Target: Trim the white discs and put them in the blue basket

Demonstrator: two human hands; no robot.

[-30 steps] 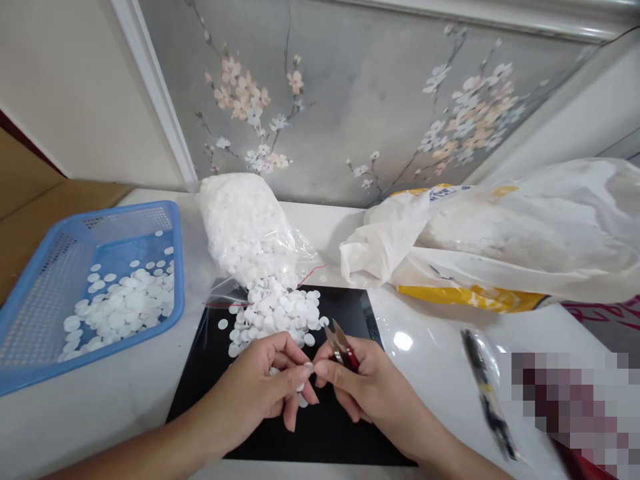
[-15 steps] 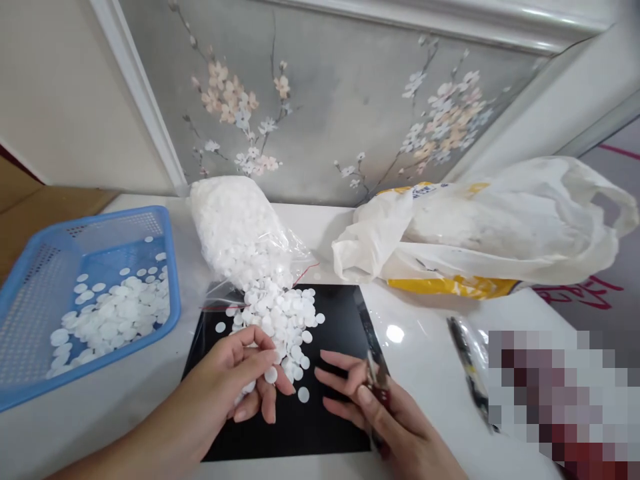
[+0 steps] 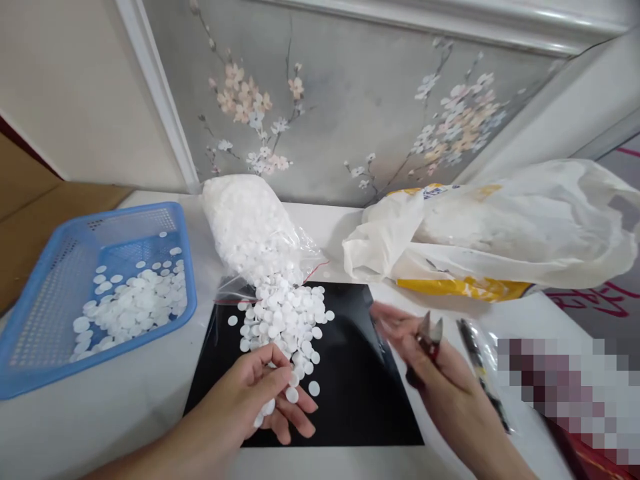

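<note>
Currently, our left hand [image 3: 261,387] holds white discs [image 3: 292,395] beside the pile [image 3: 283,313]. Our right hand [image 3: 443,370] grips snips [image 3: 429,339], apart from it.

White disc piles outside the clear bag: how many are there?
2: one pile in the blue basket, another pile on the black board at the mouth of the clear bag. The left hand holds a few more discs and may hide others.
</note>
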